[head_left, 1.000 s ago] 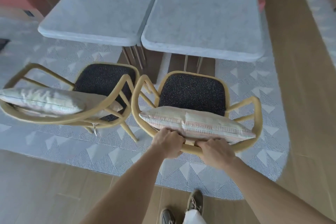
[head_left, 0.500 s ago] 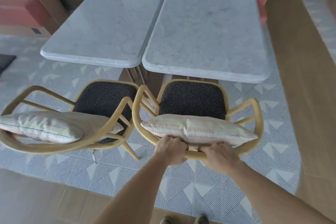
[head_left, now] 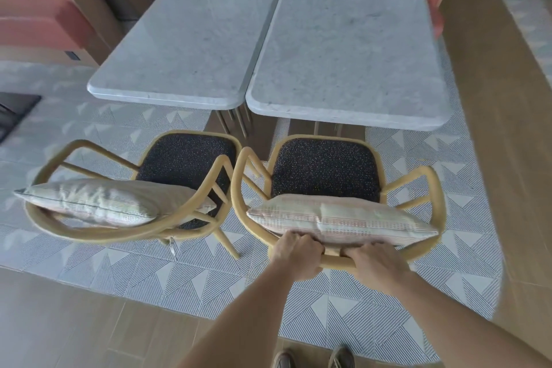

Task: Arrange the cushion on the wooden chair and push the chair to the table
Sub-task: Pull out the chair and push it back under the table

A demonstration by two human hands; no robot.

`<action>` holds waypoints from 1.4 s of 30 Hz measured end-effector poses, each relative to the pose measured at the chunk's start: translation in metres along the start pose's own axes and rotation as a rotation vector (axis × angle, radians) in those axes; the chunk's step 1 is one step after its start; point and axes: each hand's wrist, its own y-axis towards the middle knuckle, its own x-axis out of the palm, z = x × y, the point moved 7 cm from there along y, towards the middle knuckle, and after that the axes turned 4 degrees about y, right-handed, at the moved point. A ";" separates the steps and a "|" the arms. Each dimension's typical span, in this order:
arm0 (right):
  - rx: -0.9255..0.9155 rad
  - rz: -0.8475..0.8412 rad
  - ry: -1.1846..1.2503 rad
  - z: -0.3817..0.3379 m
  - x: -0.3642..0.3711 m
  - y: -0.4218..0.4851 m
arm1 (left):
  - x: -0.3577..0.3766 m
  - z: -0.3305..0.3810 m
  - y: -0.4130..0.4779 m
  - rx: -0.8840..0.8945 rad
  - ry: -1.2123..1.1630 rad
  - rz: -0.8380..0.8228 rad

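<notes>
A wooden chair [head_left: 430, 188] with a dark speckled seat stands right in front of me, facing the right marble table [head_left: 352, 48]. A striped cushion [head_left: 343, 219] leans upright against its curved backrest. My left hand [head_left: 298, 257] grips the top rail of the backrest at its middle. Just beside it, my right hand [head_left: 376, 266] grips the same rail. The seat's front edge sits a little short of the table's near edge.
A second wooden chair [head_left: 98, 233] with its own cushion [head_left: 92, 203] stands close on the left, before the left marble table [head_left: 191, 39]. Both chairs stand on a patterned rug [head_left: 185, 278]. Pink benches line the far side. My shoes [head_left: 313, 358] are below.
The view has tilted up, showing more of the tables. The seat's front edge now sits farther from the table's near edge in the picture. Both hands keep their grip on the rail.
</notes>
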 end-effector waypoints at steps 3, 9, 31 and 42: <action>0.000 0.003 0.006 -0.009 0.009 -0.013 | 0.009 0.006 -0.013 -0.001 0.012 -0.010; 0.004 0.026 -0.004 -0.018 0.014 -0.024 | 0.015 0.010 -0.026 -0.001 0.032 -0.014; 0.021 0.037 -0.028 -0.029 0.028 -0.041 | 0.021 0.019 -0.048 -0.009 0.057 -0.021; -0.077 0.356 0.548 -0.019 -0.025 -0.069 | -0.018 -0.015 -0.079 -0.009 -0.711 0.153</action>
